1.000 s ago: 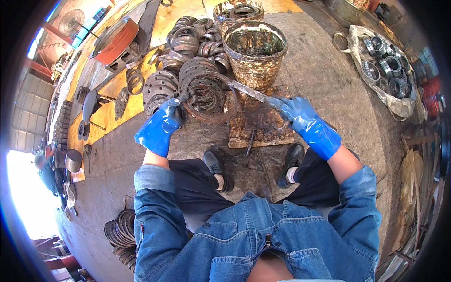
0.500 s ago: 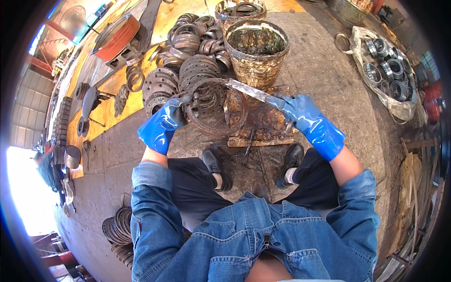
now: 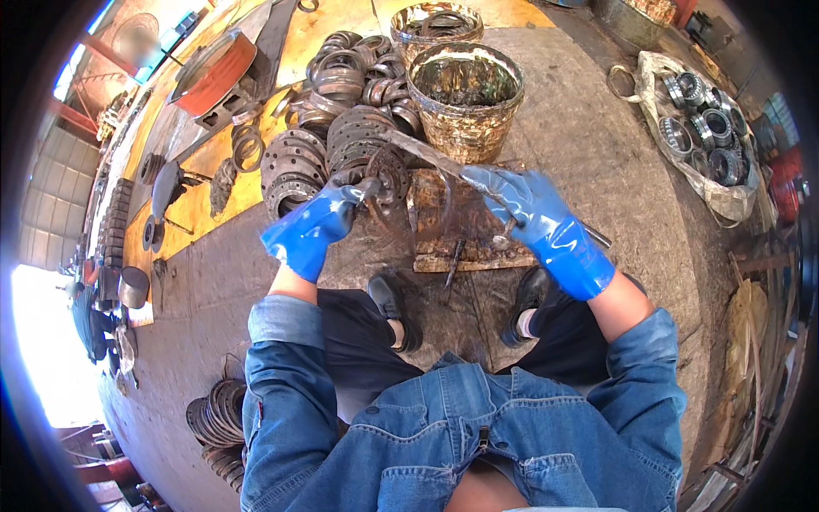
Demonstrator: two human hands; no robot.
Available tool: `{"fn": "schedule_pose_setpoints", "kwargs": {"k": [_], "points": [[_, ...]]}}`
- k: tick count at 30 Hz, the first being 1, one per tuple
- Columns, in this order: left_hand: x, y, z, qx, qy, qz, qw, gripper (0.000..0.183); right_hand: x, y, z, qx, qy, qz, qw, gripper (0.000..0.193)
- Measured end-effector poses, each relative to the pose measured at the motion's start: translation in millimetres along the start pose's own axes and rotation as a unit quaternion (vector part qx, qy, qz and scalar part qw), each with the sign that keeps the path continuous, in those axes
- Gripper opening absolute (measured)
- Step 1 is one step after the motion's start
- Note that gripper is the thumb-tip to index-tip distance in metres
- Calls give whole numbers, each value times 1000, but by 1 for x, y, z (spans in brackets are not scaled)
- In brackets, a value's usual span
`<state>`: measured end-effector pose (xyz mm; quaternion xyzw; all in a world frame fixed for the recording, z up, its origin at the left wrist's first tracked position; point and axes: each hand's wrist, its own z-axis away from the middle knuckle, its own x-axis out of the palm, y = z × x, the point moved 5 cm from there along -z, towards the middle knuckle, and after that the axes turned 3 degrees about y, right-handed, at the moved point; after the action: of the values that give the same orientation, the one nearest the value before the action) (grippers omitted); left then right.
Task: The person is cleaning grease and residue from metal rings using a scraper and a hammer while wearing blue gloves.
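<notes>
My left hand [image 3: 328, 213], in a blue rubber glove, is closed on a thin, dirty metal ring [image 3: 389, 224]. The ring is tilted and blurred, so its outline is hard to follow. In my right hand [image 3: 529, 209], also blue-gloved, is a long flat scraper [image 3: 422, 154]. Its blade points up and left over the ring, while its rod-like handle shows behind the wrist. Under and beyond my hands lies a greasy wooden board [image 3: 473, 258], with a slim dark tool [image 3: 455, 253] at its near edge.
Stacks of drilled metal flanges [image 3: 294, 162] and a heap of rings [image 3: 339, 77] lie ahead. A grease-caked bucket [image 3: 465, 128] stands beyond the board, another bucket [image 3: 435, 19] behind it. At right, a white sack [image 3: 734, 200] holds several bearings. More rings [image 3: 217, 414] lie at left.
The ring has turned from facing me to a steeper tilt, and my left hand has shifted slightly right. The scraper has swung, its handle now showing behind my right wrist.
</notes>
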<state>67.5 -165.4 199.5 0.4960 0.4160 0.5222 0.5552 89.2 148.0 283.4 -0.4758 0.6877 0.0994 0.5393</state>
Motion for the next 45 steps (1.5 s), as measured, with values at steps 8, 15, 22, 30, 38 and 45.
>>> {"fn": "schedule_pose_setpoints", "kwargs": {"k": [8,15,22,30,38,45], "points": [[-15,-10,-29,72,128,-22,989,33,26,-40,2,-41,7,44,998,74],[14,11,-21,118,92,41,988,33,36,-36,-9,50,-20,-30,998,75],[18,7,-15,84,115,-62,988,35,42,-12,-25,245,-17,-166,955,63],[11,6,-23,115,112,-215,963,28,52,102,-54,437,168,-449,761,37],[13,19,-34,140,135,-194,962,31,103,199,-7,525,377,-704,294,24],[17,35,-22,132,173,-160,963,33,47,174,44,587,305,-592,461,29]]}}
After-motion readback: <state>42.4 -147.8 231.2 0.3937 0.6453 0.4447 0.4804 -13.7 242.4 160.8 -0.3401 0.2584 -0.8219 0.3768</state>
